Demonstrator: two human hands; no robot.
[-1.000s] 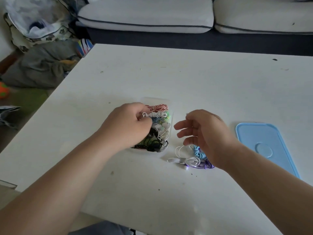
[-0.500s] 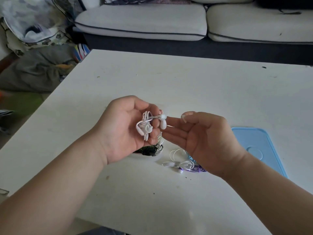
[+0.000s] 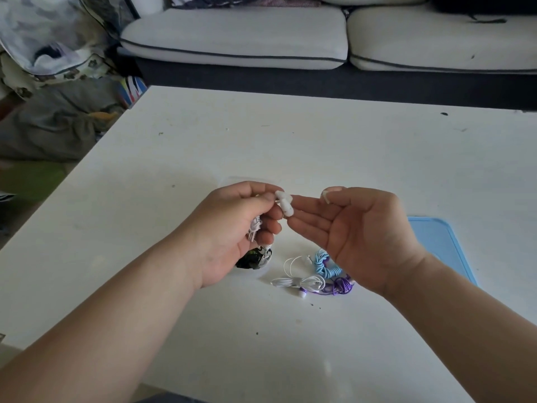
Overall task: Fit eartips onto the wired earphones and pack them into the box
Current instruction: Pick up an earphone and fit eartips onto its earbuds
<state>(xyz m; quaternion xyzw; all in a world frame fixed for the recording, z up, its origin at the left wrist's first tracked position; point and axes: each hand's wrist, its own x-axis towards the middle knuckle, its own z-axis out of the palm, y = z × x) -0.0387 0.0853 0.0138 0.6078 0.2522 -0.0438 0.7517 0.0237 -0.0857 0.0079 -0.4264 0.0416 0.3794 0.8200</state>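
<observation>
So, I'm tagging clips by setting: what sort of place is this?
Most likely a home living room: a sofa with grey cushions behind a white table, and clothes heaped on the floor.

Left hand (image 3: pixel 232 228) fingers curled, pinching, right hand (image 3: pixel 360 234) palm up, fingers relaxed

Both arms are bare all the way from the bottom edge to the wrists, the left hand (image 3: pixel 229 228) and right hand (image 3: pixel 363 237) are bare too, and the right thumb has a plain nail.
</observation>
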